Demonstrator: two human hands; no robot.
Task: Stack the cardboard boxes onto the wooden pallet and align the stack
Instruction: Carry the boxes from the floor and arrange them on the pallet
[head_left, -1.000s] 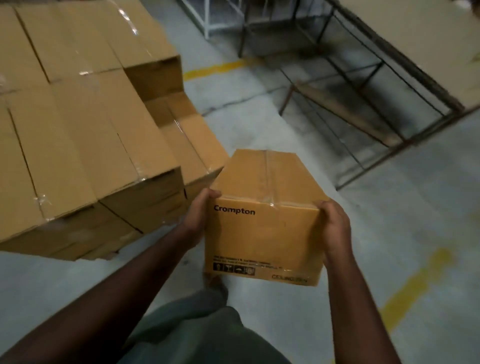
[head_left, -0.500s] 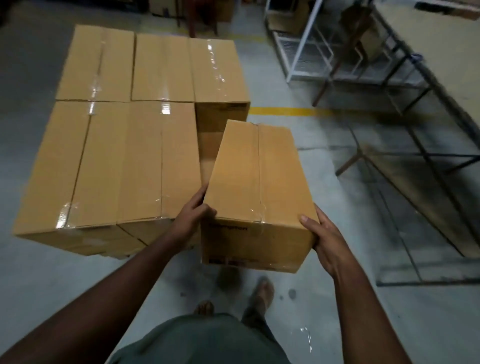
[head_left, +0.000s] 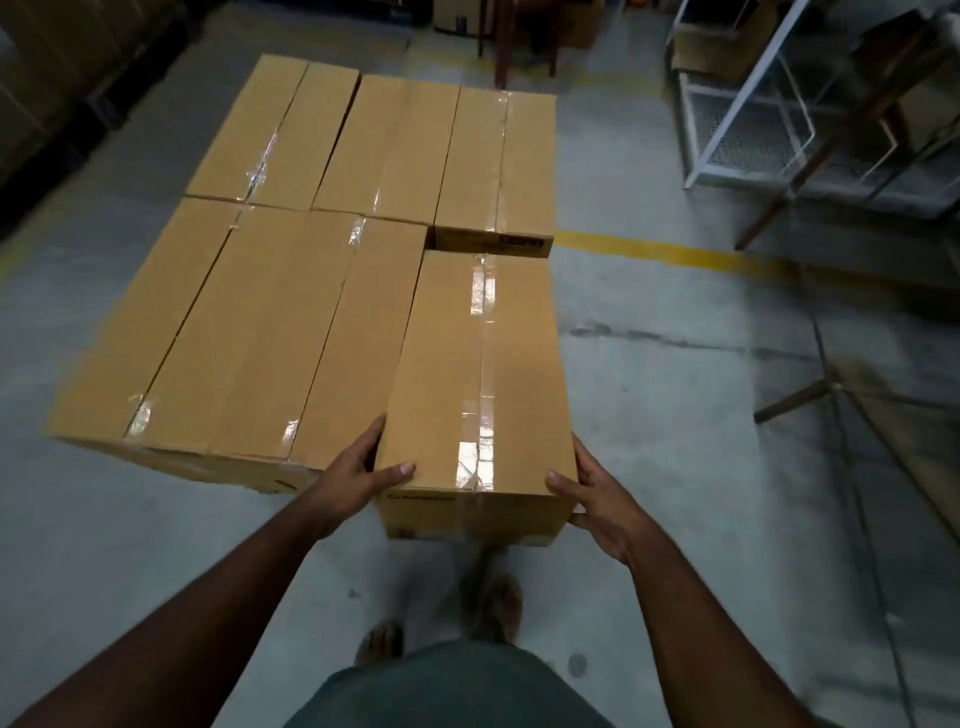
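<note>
Both hands grasp one taped box (head_left: 478, 384) at its near end: the left hand (head_left: 358, 475) curls round the near left corner with the thumb on top, the right hand (head_left: 597, 499) cups the near right corner. The box sits level against the right side of the stack (head_left: 249, 312), its far end just short of the stack's far right carton (head_left: 498, 166). A yellow line (head_left: 665, 254) crosses the floor right of the stack, and a white rack (head_left: 753, 119) stands beyond it.
</note>
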